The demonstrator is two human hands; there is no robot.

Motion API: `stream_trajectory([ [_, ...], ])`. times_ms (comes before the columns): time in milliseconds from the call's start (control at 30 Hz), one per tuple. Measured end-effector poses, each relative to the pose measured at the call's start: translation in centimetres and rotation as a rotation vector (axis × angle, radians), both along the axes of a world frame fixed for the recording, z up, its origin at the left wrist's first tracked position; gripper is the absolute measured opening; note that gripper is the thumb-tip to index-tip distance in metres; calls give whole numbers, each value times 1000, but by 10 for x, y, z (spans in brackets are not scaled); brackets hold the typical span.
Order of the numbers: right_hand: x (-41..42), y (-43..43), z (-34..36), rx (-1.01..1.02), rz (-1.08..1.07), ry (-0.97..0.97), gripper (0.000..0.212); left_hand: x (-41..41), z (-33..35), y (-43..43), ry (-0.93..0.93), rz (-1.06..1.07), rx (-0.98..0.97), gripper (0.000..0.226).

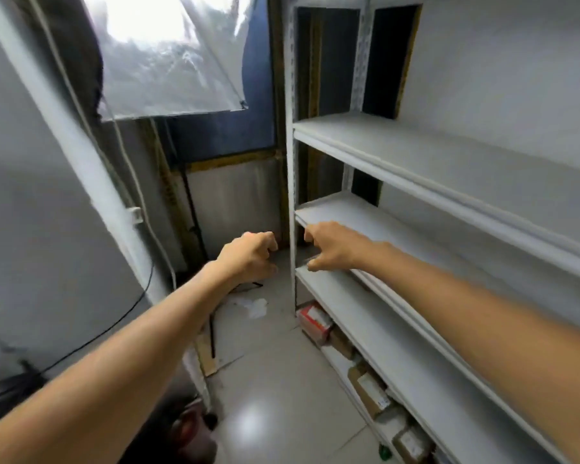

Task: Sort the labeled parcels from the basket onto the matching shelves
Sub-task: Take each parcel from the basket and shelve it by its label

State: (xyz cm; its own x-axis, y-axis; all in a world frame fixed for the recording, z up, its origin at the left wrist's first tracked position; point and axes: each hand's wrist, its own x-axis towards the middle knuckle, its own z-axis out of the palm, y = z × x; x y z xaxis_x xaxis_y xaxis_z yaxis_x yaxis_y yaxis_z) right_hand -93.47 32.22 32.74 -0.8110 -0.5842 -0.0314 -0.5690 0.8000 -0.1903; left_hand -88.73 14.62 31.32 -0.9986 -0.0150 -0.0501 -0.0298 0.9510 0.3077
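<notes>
White metal shelving (416,155) fills the right side, and its upper three boards are bare. Several parcels sit on the lowest level near the floor: a red and white box (313,321) at the left end and brown cardboard boxes (369,390) further right. My left hand (248,256) is stretched out left of the shelf post, fingers curled in, holding nothing. My right hand (332,246) hovers at the left end of the third board, between it and the board above, thumb and fingers spread and bent, with nothing in it. No basket is in view.
A grey wall with white cables (131,182) runs along the left. Plastic sheeting (168,61) hangs over a bright window ahead. Flattened cardboard and paper (245,309) lie on the tiled floor. A dark and red object (188,426) sits low at the bottom left.
</notes>
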Motion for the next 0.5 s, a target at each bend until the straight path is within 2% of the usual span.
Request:
stream_trajectory([
  [233,58,-136,-44,75,542,-89,49,143,-49,-93,-69,472,79,39],
  [367,137,-204,-64,119,845,-157,53,261,-74,-118,-110,758,105,36],
  [500,237,-250,-81,174,1156,-168,49,387,-94,-117,-165,1032,127,37],
])
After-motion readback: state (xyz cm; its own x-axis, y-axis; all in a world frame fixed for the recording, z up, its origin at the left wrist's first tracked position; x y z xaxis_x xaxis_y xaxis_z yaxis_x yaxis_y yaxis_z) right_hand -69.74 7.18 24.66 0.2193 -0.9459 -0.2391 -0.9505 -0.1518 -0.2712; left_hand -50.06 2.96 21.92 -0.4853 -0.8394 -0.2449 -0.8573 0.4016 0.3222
